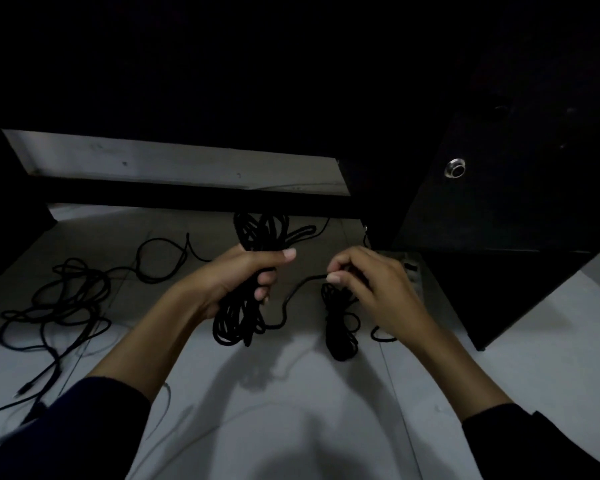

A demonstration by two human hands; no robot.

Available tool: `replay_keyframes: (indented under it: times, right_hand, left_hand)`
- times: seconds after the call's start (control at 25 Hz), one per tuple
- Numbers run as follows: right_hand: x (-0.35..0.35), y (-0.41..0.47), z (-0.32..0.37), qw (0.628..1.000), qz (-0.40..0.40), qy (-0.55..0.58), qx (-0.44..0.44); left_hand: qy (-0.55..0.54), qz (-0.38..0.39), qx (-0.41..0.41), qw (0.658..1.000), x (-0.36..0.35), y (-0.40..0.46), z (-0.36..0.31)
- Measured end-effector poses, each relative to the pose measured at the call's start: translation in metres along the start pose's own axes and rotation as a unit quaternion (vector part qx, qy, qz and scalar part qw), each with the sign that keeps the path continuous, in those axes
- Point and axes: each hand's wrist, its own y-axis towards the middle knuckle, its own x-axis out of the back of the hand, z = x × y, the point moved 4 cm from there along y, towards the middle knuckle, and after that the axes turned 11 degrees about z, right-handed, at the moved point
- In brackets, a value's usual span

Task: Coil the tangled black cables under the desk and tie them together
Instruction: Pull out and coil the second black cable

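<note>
Left grip [243, 275] is clenching the limp, light coiled cables [246, 289] mid-bundle; right grip [364, 282] is pinching the floppy loose strand [302, 289]

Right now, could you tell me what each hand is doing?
Left hand: grips the coiled cable bundle around its middle.
Right hand: pinches a loose cable strand; a second coil hangs beneath it.

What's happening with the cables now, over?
Left hand grips coiled bundle. Right hand pinches loose strand, second bundle under it. Tangled cable waits on floor, left. Nothing blocking.
</note>
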Motion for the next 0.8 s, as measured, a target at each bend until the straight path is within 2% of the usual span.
replay_keyframes:
  times: [0.08,0.28,0.56,0.64,0.8]
  right_hand:
    - [-0.005,0.004,0.011,0.999,0.025,0.022,0.017]
    - [-0.011,0.013,0.022,0.998,0.059,0.014,0.018]
    - [-0.008,0.008,0.029,0.999,0.030,-0.008,0.014]
    - [-0.003,0.005,0.022,1.000,0.022,0.013,-0.002]
    - [0.011,-0.005,0.000,0.994,0.011,0.087,-0.070]
  left_hand:
    - [0.015,-0.007,-0.009,1.000,-0.005,0.005,0.003]
    - [-0.085,0.063,-0.001,0.994,-0.025,0.010,0.010]
    - [0.009,0.113,-0.008,0.993,-0.029,0.006,0.002]
    - [0.002,0.090,-0.001,0.996,-0.024,0.005,0.002]
    - [-0.065,-0.024,-0.019,0.997,0.003,0.001,0.000]
